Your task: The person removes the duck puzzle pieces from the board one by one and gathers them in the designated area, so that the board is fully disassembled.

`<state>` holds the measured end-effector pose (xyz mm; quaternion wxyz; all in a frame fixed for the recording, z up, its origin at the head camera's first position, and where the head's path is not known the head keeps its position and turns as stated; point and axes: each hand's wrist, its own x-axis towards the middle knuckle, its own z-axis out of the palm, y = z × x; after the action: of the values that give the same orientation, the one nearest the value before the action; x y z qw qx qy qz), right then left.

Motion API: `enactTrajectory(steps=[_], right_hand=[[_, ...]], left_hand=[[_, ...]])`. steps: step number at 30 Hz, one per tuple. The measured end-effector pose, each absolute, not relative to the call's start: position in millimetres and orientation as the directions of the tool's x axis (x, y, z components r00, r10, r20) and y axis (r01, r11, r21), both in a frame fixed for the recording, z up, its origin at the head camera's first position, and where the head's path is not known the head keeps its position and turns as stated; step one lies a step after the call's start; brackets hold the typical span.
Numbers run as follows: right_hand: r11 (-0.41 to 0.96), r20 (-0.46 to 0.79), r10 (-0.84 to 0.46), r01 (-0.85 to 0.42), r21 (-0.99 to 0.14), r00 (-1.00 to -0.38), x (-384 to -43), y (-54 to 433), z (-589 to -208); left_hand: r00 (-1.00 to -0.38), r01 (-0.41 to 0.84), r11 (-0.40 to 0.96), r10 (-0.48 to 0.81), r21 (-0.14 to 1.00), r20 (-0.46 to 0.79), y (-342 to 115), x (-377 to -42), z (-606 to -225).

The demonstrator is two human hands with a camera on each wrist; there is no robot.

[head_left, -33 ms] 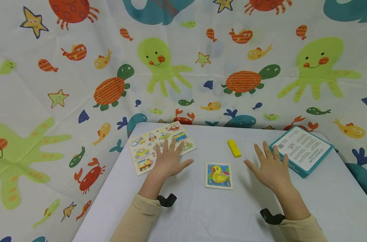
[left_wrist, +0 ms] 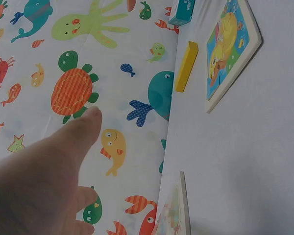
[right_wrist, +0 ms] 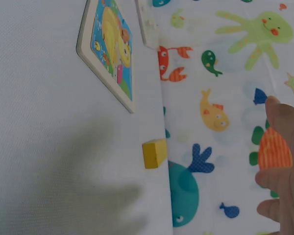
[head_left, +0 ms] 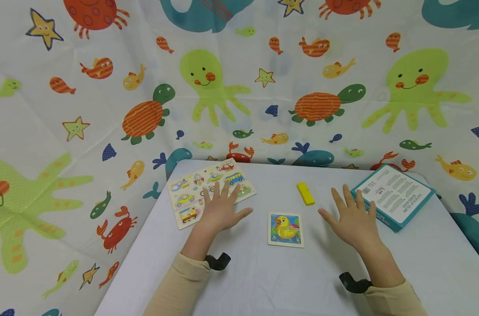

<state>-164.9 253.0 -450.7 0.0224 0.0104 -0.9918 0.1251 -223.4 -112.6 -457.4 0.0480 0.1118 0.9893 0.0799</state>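
Note:
My left hand (head_left: 219, 211) hovers with spread fingers over the near edge of a wooden vehicle puzzle board (head_left: 191, 188), holding nothing. On the other side, my right hand (head_left: 355, 221), fingers also spread, is held above the table beside a teal and white box (head_left: 397, 197); it too holds nothing. Between the hands lies a small square duck puzzle (head_left: 285, 230), flat on the table. A yellow rectangular block (head_left: 305, 194) lies behind it, to the right. Both wrist views show the duck puzzle (left_wrist: 230, 46) and the yellow block (right_wrist: 155, 153) apart from the hands.
A white cloth covers the table (head_left: 255, 276). Behind it and along the left hangs a white curtain (head_left: 239, 52) printed with sea animals. A black curved piece (head_left: 219, 261) sits at the left wrist, and a similar black piece (head_left: 355, 283) at the right.

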Motion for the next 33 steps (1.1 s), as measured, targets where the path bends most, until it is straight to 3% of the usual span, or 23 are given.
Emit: enactTrajectory(steps=[5, 8, 16, 22, 33], right_hand=[[0.957, 0.05, -0.054, -0.066, -0.281, -0.997, -166.5, 256.5, -453.6], [0.928, 0.033, -0.1, -0.106, -0.358, -0.994, -171.2, 256.6, -457.1], [0.817, -0.087, -0.147, -0.071, -0.573, -0.985, -181.0, 241.2, -467.4], [0.768, -0.099, -0.203, -0.096, -0.633, -0.974, -192.6, 223.9, -481.1], [0.717, -0.066, -0.32, -0.196, -0.669, -0.945, -211.5, 194.4, -502.2]], left_hand=[[-0.957, 0.251, 0.946, 0.274, 0.204, -0.093, -107.1, -227.0, -463.0], [-0.941, 0.285, 0.93, 0.317, 0.231, -0.119, -103.5, -230.3, -472.1], [-0.827, 0.447, 0.821, 0.531, 0.354, -0.186, -89.5, -235.0, -510.5], [-0.805, 0.475, 0.788, 0.569, 0.393, -0.167, -77.9, -232.1, -526.9], [-0.79, 0.541, 0.768, 0.604, 0.343, -0.108, -64.3, -227.4, -537.8]])
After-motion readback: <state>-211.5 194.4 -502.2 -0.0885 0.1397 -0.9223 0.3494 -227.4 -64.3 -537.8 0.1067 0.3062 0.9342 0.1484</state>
